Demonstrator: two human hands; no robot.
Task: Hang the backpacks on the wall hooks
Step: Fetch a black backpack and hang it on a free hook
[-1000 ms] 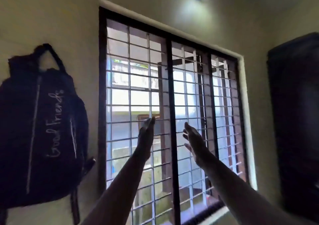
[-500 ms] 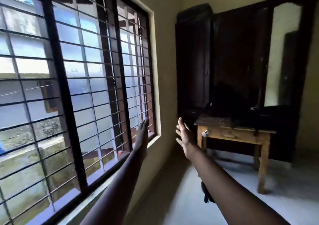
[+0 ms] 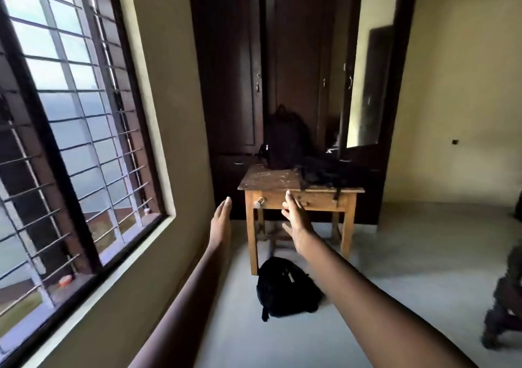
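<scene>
A black backpack [image 3: 286,287] lies on the floor in front of a small wooden table [image 3: 268,182]. On that table a dark backpack [image 3: 284,139] stands upright, and another dark one [image 3: 327,174] lies flat beside it with straps hanging over the edge. Both arms stretch forward at mid-height. My left hand [image 3: 221,223] is open and empty, seen edge-on. My right hand [image 3: 296,220] is open with fingers spread, holding nothing. Both hands are well short of the bags. No wall hooks are in view.
A barred window [image 3: 70,130] fills the left wall. A tall dark wardrobe [image 3: 268,57] with a mirror [image 3: 370,65] stands behind the table. A dark bundle [image 3: 505,300], possibly another bag, sits at the right edge on the pale floor [image 3: 409,254].
The view swung right, away from the hung backpack and the window, onto the table and wardrobe. The floor backpack came into view. Both hands stayed open and raised.
</scene>
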